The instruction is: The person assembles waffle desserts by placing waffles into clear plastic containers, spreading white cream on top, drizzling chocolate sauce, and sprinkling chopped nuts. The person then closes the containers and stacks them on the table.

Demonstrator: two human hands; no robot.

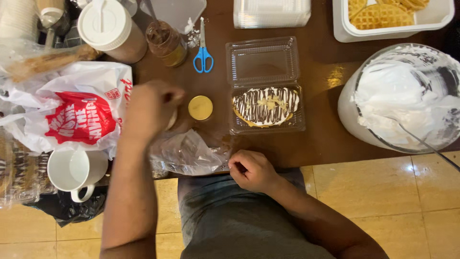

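My left hand (pixel 151 106) is closed around a small object beside a round yellow lid (pixel 200 107) on the brown table; what it grips is mostly hidden by the fingers. My right hand (pixel 251 170) rests at the table's near edge, its fingers pinching the edge of a crumpled clear plastic bag (pixel 187 153). An open clear clamshell box (pixel 264 86) holds a waffle topped with white cream, chocolate drizzle and banana slices (pixel 266 106).
Blue-handled scissors (pixel 203 52), a jar of brown spread (pixel 166 43) and a white-lidded container (pixel 108 29) stand at the back. A white and red plastic bag (pixel 72 110), a white mug (pixel 76 170), a large cream-filled container (pixel 407 96) and a tub of waffles (pixel 388 17) surround them.
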